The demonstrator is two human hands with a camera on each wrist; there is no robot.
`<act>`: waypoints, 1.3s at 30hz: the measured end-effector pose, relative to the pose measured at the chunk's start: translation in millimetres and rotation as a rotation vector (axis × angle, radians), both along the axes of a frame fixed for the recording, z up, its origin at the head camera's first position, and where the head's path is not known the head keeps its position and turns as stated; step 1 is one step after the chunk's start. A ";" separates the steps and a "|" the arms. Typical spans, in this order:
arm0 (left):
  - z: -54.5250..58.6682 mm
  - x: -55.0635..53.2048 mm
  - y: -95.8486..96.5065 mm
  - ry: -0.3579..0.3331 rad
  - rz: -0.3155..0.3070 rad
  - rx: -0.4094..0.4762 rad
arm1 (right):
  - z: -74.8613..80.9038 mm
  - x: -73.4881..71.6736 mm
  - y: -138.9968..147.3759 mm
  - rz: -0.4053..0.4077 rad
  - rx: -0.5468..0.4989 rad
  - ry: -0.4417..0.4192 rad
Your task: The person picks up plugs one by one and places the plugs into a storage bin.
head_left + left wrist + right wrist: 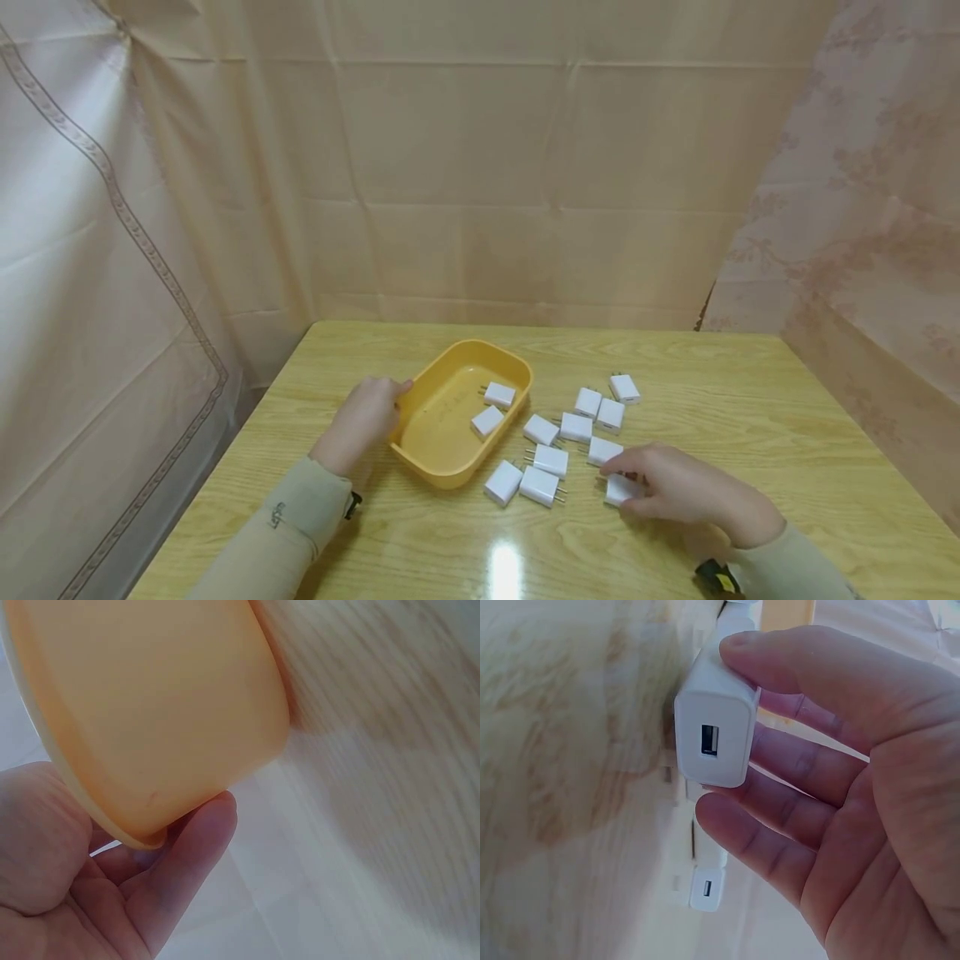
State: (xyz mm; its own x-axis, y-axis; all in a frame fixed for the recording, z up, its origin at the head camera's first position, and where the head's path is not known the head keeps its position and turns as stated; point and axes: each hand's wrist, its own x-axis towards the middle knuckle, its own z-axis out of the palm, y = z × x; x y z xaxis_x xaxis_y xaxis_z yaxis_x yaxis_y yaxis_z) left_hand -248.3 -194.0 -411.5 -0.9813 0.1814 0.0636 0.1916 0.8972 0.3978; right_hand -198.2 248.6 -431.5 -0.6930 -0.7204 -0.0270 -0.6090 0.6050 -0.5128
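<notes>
My left hand (366,421) grips the left rim of a yellow plastic tub (452,478). From the left wrist view, thumb and fingers close over the tub's edge (142,841). Two white USB chargers (499,395) lie inside the tub, toward its right side. My right hand (678,487) pinches another white charger (619,490) at the near right end of a loose group. Seen from the right wrist, that charger's USB port (709,740) faces the camera, with the thumb on one side and fingers on the other.
Several more white chargers (551,460) lie scattered on the wooden table (750,400) between the tub and my right hand, pins pointing various ways. The farthest charger (624,388) sits toward the back. Beige cloth (480,192) hangs behind the table, and patterned cloth hangs at both sides.
</notes>
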 end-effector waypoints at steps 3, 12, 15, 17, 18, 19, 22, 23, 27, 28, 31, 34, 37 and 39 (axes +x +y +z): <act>0.2 0.1 -0.1 -0.006 0.001 0.000 | 3.1 -0.4 -0.5 -0.003 0.007 0.010; 0.1 0.1 0.1 -0.014 -0.004 0.009 | 11.7 -3.6 -0.4 0.017 0.014 0.086; -0.3 -0.7 0.0 -0.013 0.000 0.002 | 14.3 -4.6 0.3 0.028 0.008 0.119; -0.2 -0.6 0.1 -0.017 0.003 0.002 | 16.5 -4.9 0.6 0.030 0.004 0.127; -0.2 -0.6 0.0 -0.017 0.002 0.001 | 17.7 -5.2 0.8 0.029 0.002 0.122; -0.1 -0.6 0.0 -0.017 0.002 -0.001 | 19.0 -5.2 1.0 0.028 0.000 0.120; -0.2 -0.9 -0.6 -0.010 -0.003 -0.011 | 22.6 -5.2 1.4 0.024 -0.006 0.116; -0.3 -1.1 -0.9 -0.004 -0.006 -0.016 | 23.7 -5.2 1.6 0.024 -0.010 0.116; 0.0 -1.1 -0.7 0.006 -0.011 -0.026 | 28.6 -4.6 2.3 0.026 -0.023 0.144; 0.0 -1.0 -0.7 0.007 -0.011 -0.025 | 29.9 -4.5 2.8 0.026 -0.024 0.151; 0.2 -0.7 -0.5 0.004 -0.012 -0.019 | 32.7 -4.5 4.9 0.021 -0.018 0.165; 0.3 -0.1 -0.4 0.008 -0.015 -0.015 | 33.8 -5.3 6.7 0.021 -0.020 0.167; 0.3 0.0 -0.4 0.011 -0.016 -0.010 | 33.7 -6.5 7.6 0.023 -0.030 0.162; 0.4 0.0 -0.3 0.009 -0.014 -0.007 | 33.8 -7.1 7.4 0.019 -0.033 0.155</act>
State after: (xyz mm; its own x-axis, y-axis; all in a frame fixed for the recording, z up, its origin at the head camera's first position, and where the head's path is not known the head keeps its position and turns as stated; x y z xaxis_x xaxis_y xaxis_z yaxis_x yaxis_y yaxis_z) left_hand -248.2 -194.3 -411.1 -0.9782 0.1954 0.0706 0.2074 0.8973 0.3896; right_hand -205.4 256.0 -397.7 -0.6735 -0.7320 0.1032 -0.6935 0.5773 -0.4311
